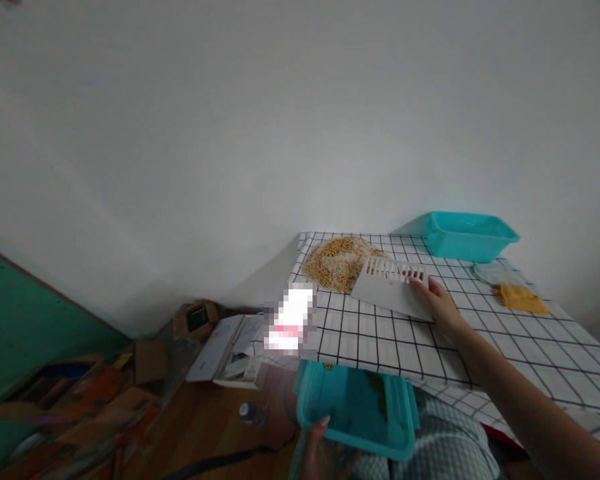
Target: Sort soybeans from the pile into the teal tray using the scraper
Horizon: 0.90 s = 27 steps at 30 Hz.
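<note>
My right hand (437, 303) is closed on a flat white slotted plastic sheet (393, 290), gripping it at its right end. The sheet lies tilted over the tabletop, and its left edge meets a pile of yellow beans mixed with pale grains (337, 263). Below the table's front edge, my left hand (317, 447) grips the near rim of a teal plastic basin (357, 447), thumb over the rim. A few yellow beans (329, 366) show at the basin's far edge. Most of the left fingers are hidden under the basin.
A second teal basin (473, 243) stands at the back right, against the wall. In front of it lie a clear plastic bag and a yellow packet (523, 298). A blurred-out bright phone-like object (293, 317) is at the table's left edge. Boxes (195, 319) and a bottle (250, 413) are on the floor.
</note>
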Each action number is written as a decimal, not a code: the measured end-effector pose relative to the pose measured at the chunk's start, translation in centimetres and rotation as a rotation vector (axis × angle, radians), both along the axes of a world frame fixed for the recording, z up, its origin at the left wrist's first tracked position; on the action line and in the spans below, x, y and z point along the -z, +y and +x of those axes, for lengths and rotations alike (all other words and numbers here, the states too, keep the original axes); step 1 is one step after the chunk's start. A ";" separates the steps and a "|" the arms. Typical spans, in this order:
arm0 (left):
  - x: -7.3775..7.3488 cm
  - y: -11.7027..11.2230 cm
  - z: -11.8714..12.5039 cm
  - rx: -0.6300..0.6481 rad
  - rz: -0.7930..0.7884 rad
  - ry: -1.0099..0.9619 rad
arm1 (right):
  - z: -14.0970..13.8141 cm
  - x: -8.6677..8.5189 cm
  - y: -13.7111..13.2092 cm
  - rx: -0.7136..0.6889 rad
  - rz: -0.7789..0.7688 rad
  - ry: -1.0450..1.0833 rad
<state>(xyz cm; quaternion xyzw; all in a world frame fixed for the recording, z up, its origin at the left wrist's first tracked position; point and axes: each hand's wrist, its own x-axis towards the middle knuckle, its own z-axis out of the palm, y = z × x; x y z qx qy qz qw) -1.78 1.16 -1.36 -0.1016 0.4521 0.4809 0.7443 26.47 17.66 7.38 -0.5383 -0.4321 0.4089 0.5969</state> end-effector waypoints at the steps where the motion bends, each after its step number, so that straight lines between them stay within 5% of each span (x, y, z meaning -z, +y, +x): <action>1: 0.2 0.0 0.0 0.001 0.001 -0.009 | -0.1 0.0 0.0 -0.016 0.004 0.010; 8: 0.7 0.1 -0.2 0.020 -0.012 -0.006 | 0.1 0.2 0.4 0.017 0.024 0.072; 15: -0.3 0.0 0.1 0.017 0.004 0.026 | 0.2 0.5 0.5 0.003 0.024 0.023; 27: 0.1 0.0 0.0 0.000 -0.001 0.015 | -0.7 -0.7 -0.4 -0.163 0.025 -0.012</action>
